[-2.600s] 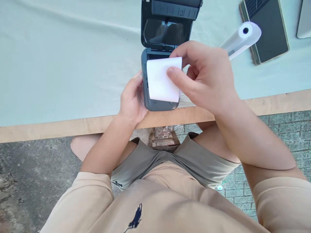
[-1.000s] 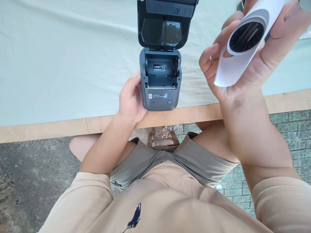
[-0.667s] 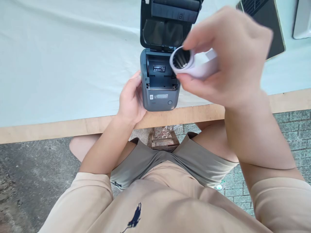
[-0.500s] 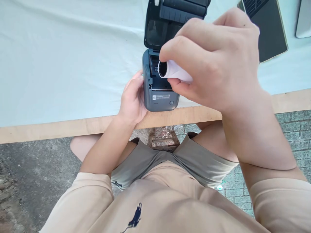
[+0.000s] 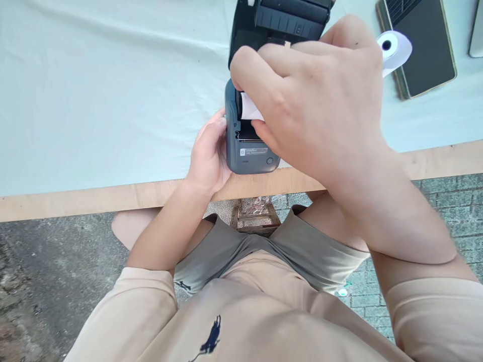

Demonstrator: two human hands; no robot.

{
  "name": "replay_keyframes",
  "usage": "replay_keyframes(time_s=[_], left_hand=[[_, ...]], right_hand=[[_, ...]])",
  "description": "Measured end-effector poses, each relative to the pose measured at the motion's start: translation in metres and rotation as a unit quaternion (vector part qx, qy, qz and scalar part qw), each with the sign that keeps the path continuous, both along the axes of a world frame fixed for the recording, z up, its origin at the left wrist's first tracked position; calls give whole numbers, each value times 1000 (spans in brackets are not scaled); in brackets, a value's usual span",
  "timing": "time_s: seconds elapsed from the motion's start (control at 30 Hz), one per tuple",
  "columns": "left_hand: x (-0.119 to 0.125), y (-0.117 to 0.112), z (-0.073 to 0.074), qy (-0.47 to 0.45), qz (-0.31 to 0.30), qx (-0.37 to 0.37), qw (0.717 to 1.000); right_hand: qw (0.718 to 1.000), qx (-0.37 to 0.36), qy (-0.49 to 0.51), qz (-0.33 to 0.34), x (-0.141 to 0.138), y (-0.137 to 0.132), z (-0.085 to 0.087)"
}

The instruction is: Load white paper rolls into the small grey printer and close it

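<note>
A dark grey label printer (image 5: 253,163) stands near the table's front edge with its black lid (image 5: 245,32) swung up and back. My left hand (image 5: 207,158) is wrapped round the printer's left side, thumb against the casing. Over the printer's bay, my right hand (image 5: 313,100) pinches a small white paper roll (image 5: 249,106) between thumb and fingers. The roll's left end sits at the left wall of the bay; the rest is hidden under my hand. Whether the roll is seated cannot be told.
To the right lies a dark flat device (image 5: 424,50) with a pale rim. Another white roll (image 5: 402,50) with a black core shows beside my right knuckles. A grey object (image 5: 476,35) is at the far right edge. The wooden table edge (image 5: 113,198) runs before my lap.
My right hand has moved left and lowered the paper roll into the printer's bay, turning its end toward the left wall. The second roll has come into view. My left hand keeps its hold.
</note>
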State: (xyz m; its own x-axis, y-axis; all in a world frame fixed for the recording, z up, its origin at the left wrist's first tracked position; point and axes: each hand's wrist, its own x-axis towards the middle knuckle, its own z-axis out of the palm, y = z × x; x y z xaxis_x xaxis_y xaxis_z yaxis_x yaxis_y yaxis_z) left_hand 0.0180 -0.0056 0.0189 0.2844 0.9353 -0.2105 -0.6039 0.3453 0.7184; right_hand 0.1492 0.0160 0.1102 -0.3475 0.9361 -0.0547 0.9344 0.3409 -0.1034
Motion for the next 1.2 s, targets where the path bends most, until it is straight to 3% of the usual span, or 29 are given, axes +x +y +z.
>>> replay_keyframes(time_s=[0.13, 0.27, 0.43, 0.6, 0.77, 1.2], left_hand=[[0, 1, -2, 6, 6, -8, 1000], [-2, 1, -4, -21, 7, -5, 1000], [-5, 2, -9, -11, 0, 1, 1000], [-6, 3, -13, 30, 3, 0, 1000], [-5, 4, -13, 43, 9, -9, 999], [-5, 1, -7, 14, -7, 9, 1000]], right_hand=[[999, -20, 43, -23, -3, 2, -4], [998, -24, 33, 39, 3, -2, -3], [988, -2, 141, 60, 19, -12, -5], [966, 91, 242, 24, 39, -23, -32], [948, 66, 309, -27, 49, -26, -56], [943, 66, 316, -79, 36, -17, -47]])
